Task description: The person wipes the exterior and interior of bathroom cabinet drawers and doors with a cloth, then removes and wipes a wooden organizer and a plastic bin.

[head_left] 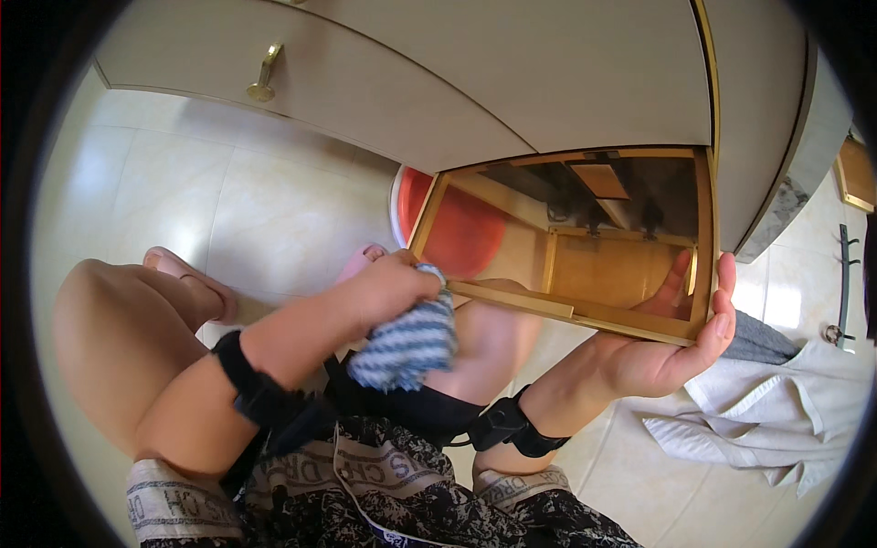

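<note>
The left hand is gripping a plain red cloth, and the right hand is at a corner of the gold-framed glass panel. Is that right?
Not quite: the cloth in the left hand is striped blue and white, not plain red, as the head view shows. The right hand is indeed at a corner of the gold-framed glass panel.

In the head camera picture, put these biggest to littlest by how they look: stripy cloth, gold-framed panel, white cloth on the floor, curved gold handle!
1. Gold-framed panel
2. White cloth
3. Striped cloth
4. Curved gold handle
</note>
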A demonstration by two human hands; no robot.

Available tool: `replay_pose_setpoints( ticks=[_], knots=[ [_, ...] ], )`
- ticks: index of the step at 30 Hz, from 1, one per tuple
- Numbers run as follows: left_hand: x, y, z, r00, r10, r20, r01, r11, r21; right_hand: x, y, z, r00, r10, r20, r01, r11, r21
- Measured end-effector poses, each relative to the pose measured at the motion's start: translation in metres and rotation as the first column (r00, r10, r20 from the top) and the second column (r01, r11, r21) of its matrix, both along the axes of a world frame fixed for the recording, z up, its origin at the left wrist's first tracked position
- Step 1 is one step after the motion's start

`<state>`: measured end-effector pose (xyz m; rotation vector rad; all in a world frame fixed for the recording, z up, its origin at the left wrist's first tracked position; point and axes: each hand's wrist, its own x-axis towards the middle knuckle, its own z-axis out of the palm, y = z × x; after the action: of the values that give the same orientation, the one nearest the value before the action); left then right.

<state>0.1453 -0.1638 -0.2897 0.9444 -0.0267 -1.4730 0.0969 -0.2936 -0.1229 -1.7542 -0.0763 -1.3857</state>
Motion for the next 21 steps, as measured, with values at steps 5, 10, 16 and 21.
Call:
replay_pose_setpoints(
  ticks=[5, 10, 16, 21],
  knots=[
    [-0.034, 0.014, 0.023, 0.903, 0.119, 0.413, -0.147, 0.989, 0.036, -0.003, -0.004, 0.001, 1.0, 0.021, 0.007, -0.02, 0.999, -0.032],
    [-0.028, 0.008, -0.018, 0.948, 0.232, 0.218, -0.258, 0.961, 0.1, 0.0, -0.002, -0.002, 1.0, 0.0, 0.012, 0.0, 1.0, -0.026],
    [-0.045, 0.018, 0.007, 0.721, 0.607, 0.334, -0.56, 0.794, -0.234, 0.0, -0.003, -0.001, 0.998, 0.042, 0.036, -0.043, 0.999, 0.014],
    [-0.043, 0.009, 0.054, -0.068, 0.457, 0.887, -0.13, 0.877, -0.462, -0.001, -0.002, 0.004, 0.997, -0.046, 0.065, 0.047, 0.999, -0.014]
  ],
)
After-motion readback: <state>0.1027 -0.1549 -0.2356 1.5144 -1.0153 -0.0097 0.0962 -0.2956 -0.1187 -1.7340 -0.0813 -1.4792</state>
